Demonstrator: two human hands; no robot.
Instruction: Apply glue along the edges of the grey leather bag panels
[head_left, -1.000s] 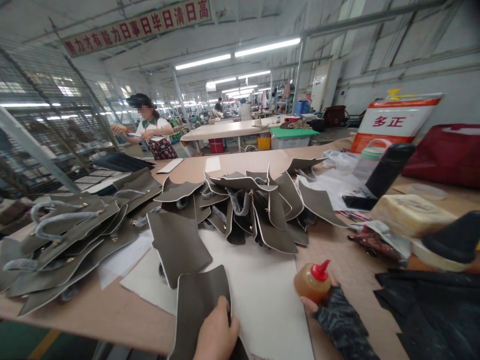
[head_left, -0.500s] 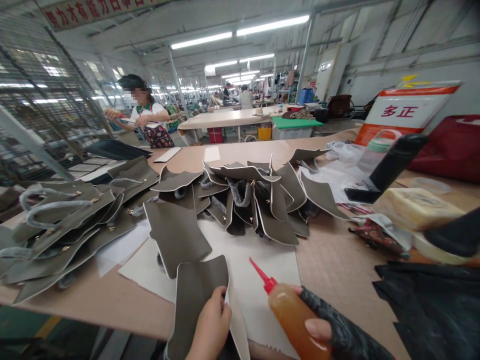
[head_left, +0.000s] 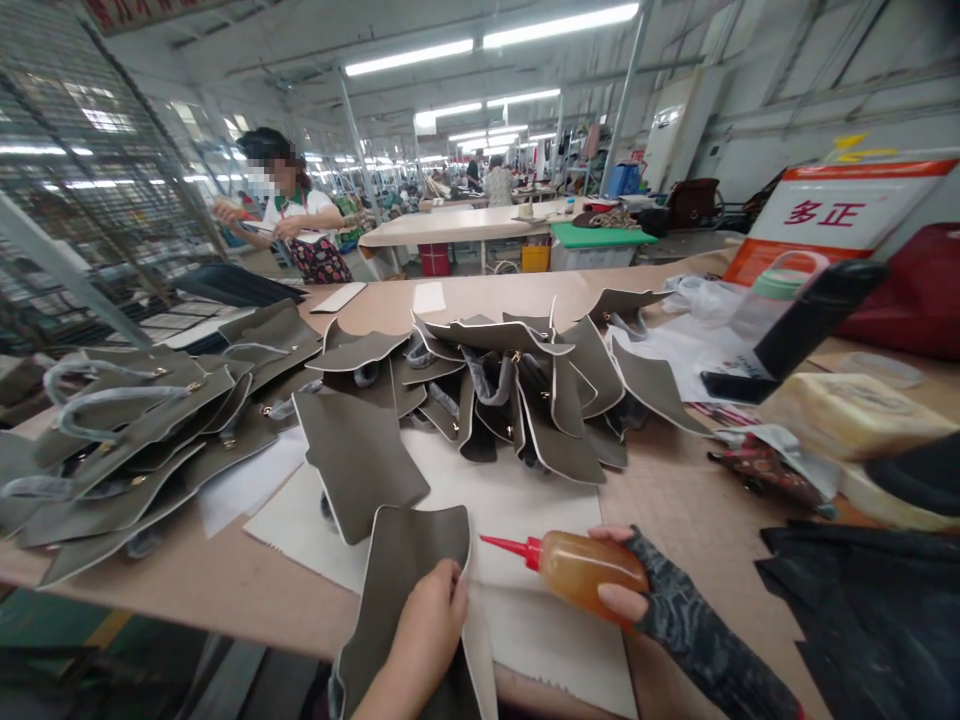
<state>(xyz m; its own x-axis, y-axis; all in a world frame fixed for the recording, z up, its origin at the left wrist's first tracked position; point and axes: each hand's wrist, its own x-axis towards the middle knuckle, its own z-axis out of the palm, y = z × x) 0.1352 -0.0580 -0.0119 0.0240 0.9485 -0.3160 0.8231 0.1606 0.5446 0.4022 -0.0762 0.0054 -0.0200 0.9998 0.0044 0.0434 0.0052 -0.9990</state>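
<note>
My left hand (head_left: 431, 625) grips the edge of a grey-brown leather panel (head_left: 401, 570) with pale edges, near the table's front. To its right, my right hand (head_left: 626, 580), in a dark patterned fingerless sleeve, holds an amber glue bottle (head_left: 585, 568). The bottle lies nearly level, its red nozzle pointing left, close to the panel's right edge but apart from it. Behind my left hand another leather panel (head_left: 360, 460) rests on a white sheet (head_left: 540, 620).
Leather pieces with wrapped handles are heaped at the left (head_left: 150, 400) and centre (head_left: 525, 380). On the right are a black stand (head_left: 810, 325), a yellowish block (head_left: 855, 410) and black material (head_left: 885, 610). A person (head_left: 296, 215) stands beyond the table's far left.
The bottle has tilted from pointing up and left to nearly level, its nozzle now nearer the held panel. The whole view has shifted slightly.
</note>
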